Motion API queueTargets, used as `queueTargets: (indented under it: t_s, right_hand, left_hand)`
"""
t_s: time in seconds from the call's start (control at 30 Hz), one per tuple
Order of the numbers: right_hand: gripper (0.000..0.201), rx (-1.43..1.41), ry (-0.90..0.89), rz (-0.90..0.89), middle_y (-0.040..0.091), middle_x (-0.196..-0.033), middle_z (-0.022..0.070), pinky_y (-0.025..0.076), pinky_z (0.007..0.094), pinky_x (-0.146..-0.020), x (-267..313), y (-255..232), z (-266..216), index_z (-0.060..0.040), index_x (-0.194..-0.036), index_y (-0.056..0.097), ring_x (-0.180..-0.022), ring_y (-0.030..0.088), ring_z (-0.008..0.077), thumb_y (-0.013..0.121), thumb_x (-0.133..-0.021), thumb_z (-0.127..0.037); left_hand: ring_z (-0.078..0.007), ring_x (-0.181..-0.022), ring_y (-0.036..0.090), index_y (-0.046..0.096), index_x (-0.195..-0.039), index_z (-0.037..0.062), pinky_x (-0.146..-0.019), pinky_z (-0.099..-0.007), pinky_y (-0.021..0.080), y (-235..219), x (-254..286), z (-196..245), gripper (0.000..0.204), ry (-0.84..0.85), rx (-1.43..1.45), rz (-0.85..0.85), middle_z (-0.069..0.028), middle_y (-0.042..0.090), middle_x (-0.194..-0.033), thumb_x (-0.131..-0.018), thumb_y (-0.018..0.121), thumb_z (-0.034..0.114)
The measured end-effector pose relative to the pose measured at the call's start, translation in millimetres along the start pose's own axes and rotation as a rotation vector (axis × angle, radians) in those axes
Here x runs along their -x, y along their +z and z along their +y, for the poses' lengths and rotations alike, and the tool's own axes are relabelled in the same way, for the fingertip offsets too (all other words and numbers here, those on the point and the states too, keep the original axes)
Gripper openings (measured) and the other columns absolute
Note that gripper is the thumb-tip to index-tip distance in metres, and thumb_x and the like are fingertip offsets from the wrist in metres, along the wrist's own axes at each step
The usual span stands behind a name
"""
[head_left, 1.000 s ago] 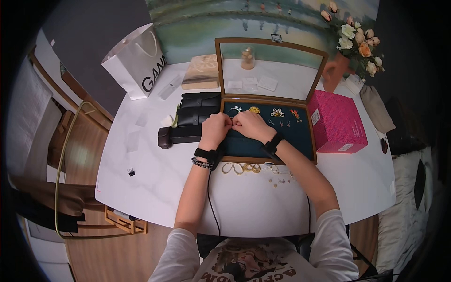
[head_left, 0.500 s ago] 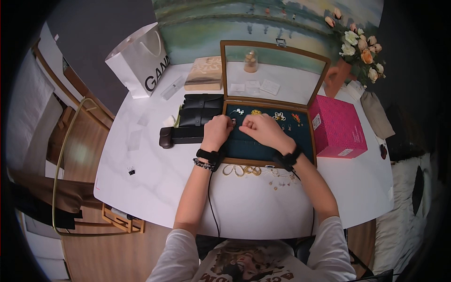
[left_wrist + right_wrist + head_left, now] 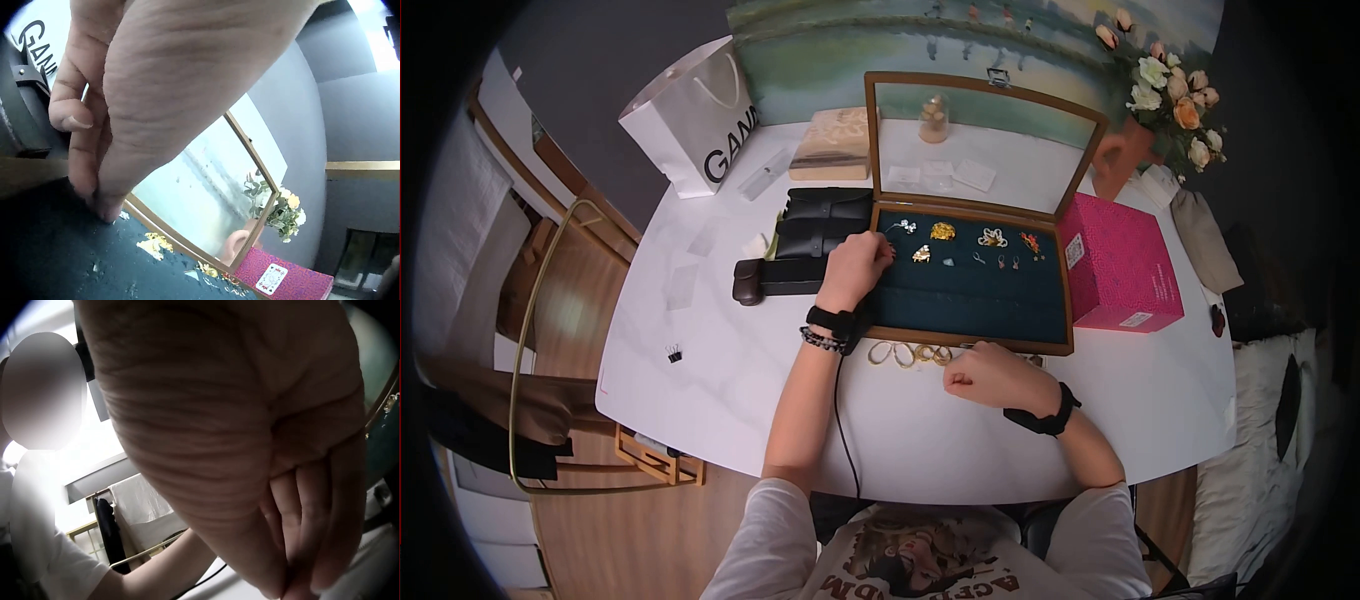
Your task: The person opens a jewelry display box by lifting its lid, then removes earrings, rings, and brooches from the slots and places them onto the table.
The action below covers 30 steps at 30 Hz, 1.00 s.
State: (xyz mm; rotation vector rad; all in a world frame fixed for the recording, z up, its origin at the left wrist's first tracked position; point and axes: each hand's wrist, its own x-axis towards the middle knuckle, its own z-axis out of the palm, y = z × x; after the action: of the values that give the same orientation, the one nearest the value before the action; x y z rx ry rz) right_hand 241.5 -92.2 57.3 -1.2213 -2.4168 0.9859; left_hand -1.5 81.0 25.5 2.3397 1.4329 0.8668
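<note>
My left hand [image 3: 856, 268] is at the left side of an open jewelry case [image 3: 1000, 348], its fingers bent. In the left wrist view its thumb and fingertips meet right at the dark green lining [image 3: 50, 250]. White jewelry [image 3: 903, 227], a gold brooch [image 3: 921, 255] and a small pale stone [image 3: 948, 262] lie near them. My right hand [image 3: 1005, 378] is over the table in front of the case, fingers bent toward the thumb, and covers part of a row of jewelry. I cannot tell whether either hand pinches anything. Gold hoop earrings [image 3: 881, 352] lie left of it.
Black leather cases [image 3: 825, 222] adjoin the jewelry case on the left. A pink box [image 3: 1120, 265] stands to its right, behind it a vase of flowers [image 3: 1122, 158]. The glass lid [image 3: 985, 140] is raised. A white paper bag [image 3: 690, 120] and a wooden block [image 3: 832, 145] are farther back.
My right hand has left my left hand inside the case and moved toward me, to the table in front. My left hand has stayed at the case's left side.
</note>
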Motion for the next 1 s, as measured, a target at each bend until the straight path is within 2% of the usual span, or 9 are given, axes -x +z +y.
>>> queueTargets:
  t_s: [0.2, 0.43, 0.5, 0.53, 0.6, 0.67, 0.73, 0.8, 1.0]
  right_hand:
    - [0.007, 0.165, 0.039, 0.043, 0.071, -0.073, 0.0136, 0.055, 0.0466, -0.071, 1.3, 14.9, 9.2, -0.0044, -0.074, 0.072, -0.076, 0.072, 0.034, 0.071, -0.08, -0.007]
    - [0.008, 0.238, 0.106, -0.043, 0.075, -0.077, 0.0106, 0.057, 0.0436, -0.071, 5.4, 10.4, 10.9, -0.0065, -0.08, 0.077, -0.075, 0.073, 0.0316, 0.072, -0.082, -0.012]
    - [0.009, 0.214, 0.105, -0.049, 0.076, -0.08, 0.0106, 0.057, 0.0423, -0.071, 7.3, 6.7, 10.9, -0.007, -0.082, 0.079, -0.077, 0.075, 0.0308, 0.073, -0.082, -0.014]
    - [0.009, 0.212, 0.106, -0.047, 0.076, -0.08, 0.0106, 0.057, 0.0423, -0.071, 8.1, 0.6, 9.4, -0.007, -0.082, 0.079, -0.077, 0.075, 0.0308, 0.073, -0.082, -0.014]
    - [0.01, 0.138, 0.108, -0.004, 0.077, -0.08, 0.0107, 0.058, 0.0412, -0.071, 11.7, -14.7, 4.9, -0.0074, -0.084, 0.08, -0.077, 0.075, 0.0302, 0.075, -0.081, -0.016]
    - [0.006, 0.112, 0.136, 0.006, 0.074, -0.074, 0.0109, 0.057, 0.0419, -0.068, 15.4, -24.2, 4.8, -0.0076, -0.078, 0.078, -0.073, 0.074, 0.0312, 0.073, -0.078, -0.013]
    - [0.005, 0.085, 0.162, 0.016, 0.072, -0.068, 0.0111, 0.056, 0.0425, -0.066, 15.9, -28.1, 6.3, -0.0078, -0.071, 0.075, -0.069, 0.073, 0.0322, 0.072, -0.075, -0.009]
    - [0.011, 0.19, 0.161, -0.111, 0.076, -0.076, 0.0106, 0.058, 0.0403, -0.069, 16.9, -29.0, 7.7, -0.0063, -0.079, 0.08, -0.072, 0.074, 0.0304, 0.076, -0.079, -0.017]
    - [0.013, 0.176, 0.206, -0.117, 0.076, -0.077, 0.0121, 0.058, 0.0407, -0.069, 17.6, -32.2, 8.0, -0.005, -0.08, 0.08, -0.072, 0.074, 0.0314, 0.076, -0.081, -0.018]
  left_hand:
    - [-0.0359, -0.096, 0.072, 0.076, -0.095, 0.0096, -0.083, -0.047, 0.058, 0.3, 1.1, 2.6, 0.013, 0.053, -0.076, 0.037, -0.012, 0.076, -0.095, -0.086, 0.08, 0.018]
    - [-0.0336, -0.086, 0.075, 0.078, -0.093, 0.0062, -0.078, -0.0406, 0.059, -25.6, -4.9, 16.4, 0.007, 0.015, -0.063, -0.022, -0.0129, 0.077, -0.087, -0.088, 0.078, 0.012]
    - [-0.027, -0.082, 0.077, 0.08, -0.093, 0.0042, -0.075, -0.0351, 0.06, -38.3, -2.0, 40.2, 0.007, 0.026, 0.16, -0.225, -0.0121, 0.078, -0.085, -0.087, 0.078, 0.007]
    - [-0.027, -0.082, 0.077, 0.08, -0.093, 0.0042, -0.075, -0.0351, 0.06, -42.9, 2.0, 53.4, 0.007, 0.028, 0.159, -0.227, -0.0121, 0.078, -0.085, -0.087, 0.078, 0.007]
    - [-0.0217, -0.082, 0.078, 0.08, -0.096, 0.0038, -0.074, -0.0322, 0.059, -45.6, 19.6, 81.2, 0.011, 0.185, 0.256, -0.524, -0.011, 0.079, -0.086, -0.085, 0.08, 0.003]
    - [-0.0238, -0.083, 0.078, 0.081, -0.096, 0.0054, -0.074, -0.0337, 0.059, -40.8, 39.6, 101.4, 0.01, 0.206, 0.207, -0.699, -0.0103, 0.079, -0.087, -0.086, 0.08, 0.007]
    - [-0.027, -0.085, 0.076, 0.081, -0.092, 0.0103, -0.075, -0.0378, 0.057, -28.7, 61.5, 114.8, 0.008, 0.265, 0.109, -0.709, -0.0069, 0.079, -0.085, -0.088, 0.079, 0.017]
    - [-0.0266, -0.084, 0.076, 0.081, -0.09, 0.0117, -0.074, -0.0383, 0.057, -13.1, 75.2, 116.1, 0.005, 0.326, 0.026, -0.767, -0.0057, 0.078, -0.083, -0.087, 0.078, 0.015]
    - [-0.0262, -0.082, 0.075, 0.08, -0.086, 0.012, -0.072, -0.0382, 0.057, -0.1, 84.3, 118.0, 0.003, 0.324, -0.021, -0.815, -0.0046, 0.078, -0.082, -0.085, 0.078, 0.011]
